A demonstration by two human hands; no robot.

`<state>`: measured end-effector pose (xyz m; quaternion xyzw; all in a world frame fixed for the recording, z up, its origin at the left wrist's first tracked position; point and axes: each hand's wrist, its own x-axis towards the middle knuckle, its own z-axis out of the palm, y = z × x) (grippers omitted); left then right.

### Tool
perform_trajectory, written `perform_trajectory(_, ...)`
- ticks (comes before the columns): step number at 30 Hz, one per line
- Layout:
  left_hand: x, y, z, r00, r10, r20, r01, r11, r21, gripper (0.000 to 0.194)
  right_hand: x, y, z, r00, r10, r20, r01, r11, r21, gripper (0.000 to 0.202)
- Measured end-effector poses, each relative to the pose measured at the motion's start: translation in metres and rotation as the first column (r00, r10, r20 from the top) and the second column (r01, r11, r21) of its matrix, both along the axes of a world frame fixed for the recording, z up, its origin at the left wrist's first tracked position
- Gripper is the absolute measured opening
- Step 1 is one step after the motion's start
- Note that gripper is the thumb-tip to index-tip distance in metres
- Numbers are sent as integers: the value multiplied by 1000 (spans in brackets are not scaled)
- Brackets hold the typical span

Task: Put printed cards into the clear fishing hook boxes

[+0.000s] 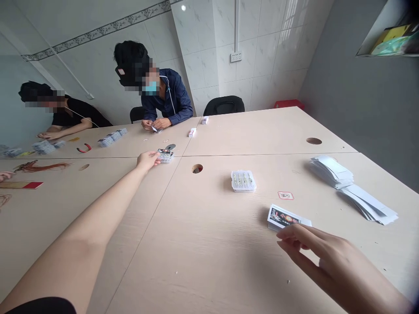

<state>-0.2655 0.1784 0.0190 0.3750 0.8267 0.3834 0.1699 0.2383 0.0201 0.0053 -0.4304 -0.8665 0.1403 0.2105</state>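
Observation:
My left hand (148, 161) reaches far across the table, its fingers closed on a small clear plastic box (166, 158) that has a black printed card on top. Close to me on the right, my right hand (322, 255) hovers beside a stack of printed cards (284, 216) with black and orange fronts. Its thumb and forefinger are slightly apart, with nothing visible between them. Between the two hands sits another clear plastic box (243, 181) with several small yellowish pieces inside. A red-bordered sticker (286, 196) lies near the card stack.
Folded white card strips (332, 171) lie in piles at the right. Round holes (197, 168) pierce the wooden table (209, 244). Across from me, a person in dark blue (172, 98) handles a small item; another person sits at far left, near stacked boxes (112, 137) and red-handled pliers (84, 148).

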Motion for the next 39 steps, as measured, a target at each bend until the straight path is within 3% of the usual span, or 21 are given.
perform_trajectory(4,-3,0,8,957,-34,-289,1,994,-112,33,2,-1,3,1000,4,-6,-4,999,32,16)
perform_trajectory(8,3,1,7,870,-95,-484,-1,981,-195,34,1,-2,7,1000,9,-14,-9,999,52,16)
perform_trajectory(12,20,0,5,792,-177,-584,37,969,-244,34,-1,-3,13,1000,-1,-26,1,1000,8,14)
perform_trajectory(16,42,-4,13,730,-222,-646,103,971,-218,36,3,1,20,999,-29,-16,28,1000,-5,14)
perform_trajectory(19,74,-9,14,676,-295,-675,246,954,-171,46,9,7,22,994,-109,-17,109,994,-13,14)
perform_trajectory(21,107,-16,9,624,-426,-655,417,891,-182,72,14,12,20,987,-160,-5,160,987,20,13)
perform_trajectory(25,188,-37,-6,442,-703,-557,731,642,-230,79,18,19,9,984,-166,60,160,983,85,9)
perform_trajectory(27,220,-43,-10,356,-781,-513,816,527,-236,84,19,20,3,982,-170,82,163,983,83,13)
perform_trajectory(29,241,-45,-11,307,-824,-476,858,456,-237,90,18,19,-3,980,-177,94,171,983,62,19)
perform_trajectory(32,252,-37,-11,301,-851,-430,869,430,-243,93,18,18,-8,978,-186,91,182,982,52,24)
perform_trajectory(39,249,-18,-10,386,-872,-301,843,466,-268,94,17,17,-5,972,-189,137,197,979,-46,18)
